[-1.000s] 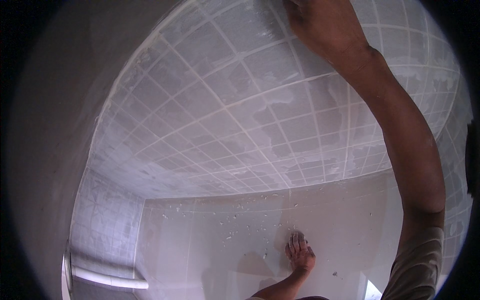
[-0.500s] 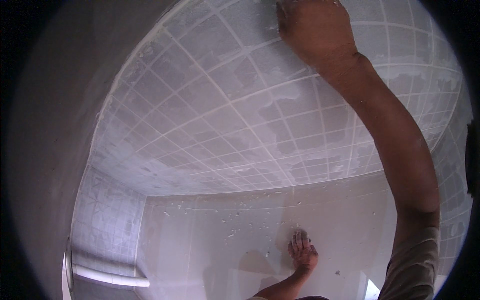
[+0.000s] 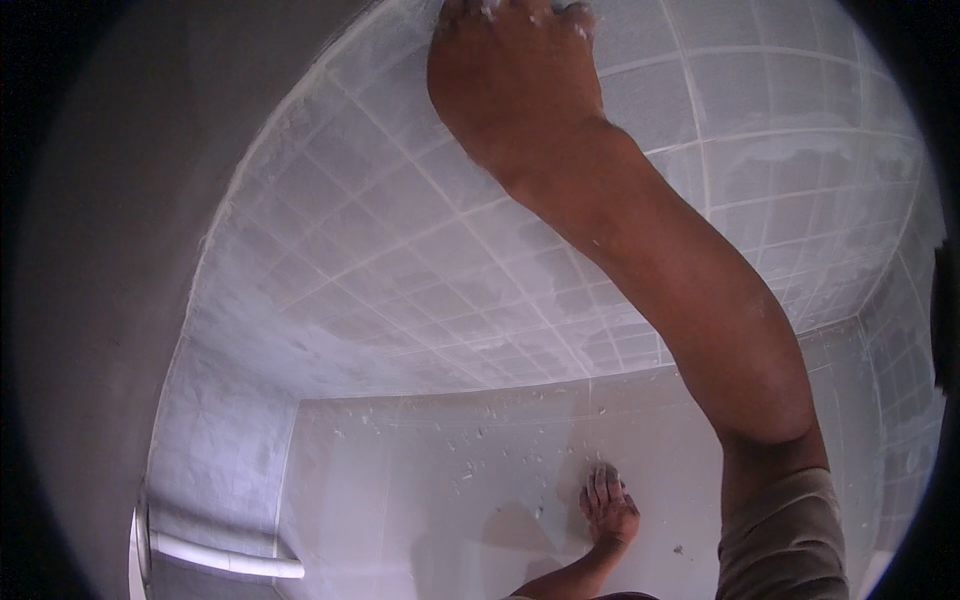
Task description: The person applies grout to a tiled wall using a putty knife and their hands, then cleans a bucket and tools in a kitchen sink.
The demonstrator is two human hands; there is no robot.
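Two hands: your right hand [image 3: 515, 70], white-smeared, fingertips out of view, can't tell if pinching; tiled surface [image 3: 390, 180] behind and below those fingers. Your left hand [image 3: 608, 505] on pale smooth surface [image 3: 700, 460], fingers slightly spread, white crumbs [image 3: 468, 465] left of them.

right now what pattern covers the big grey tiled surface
The tiled surface: pale grid lines, clearest in the head view.

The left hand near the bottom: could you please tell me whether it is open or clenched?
Open: the left hand shows its fingers extended, not curled into a fist, seemingly resting on the pale surface.
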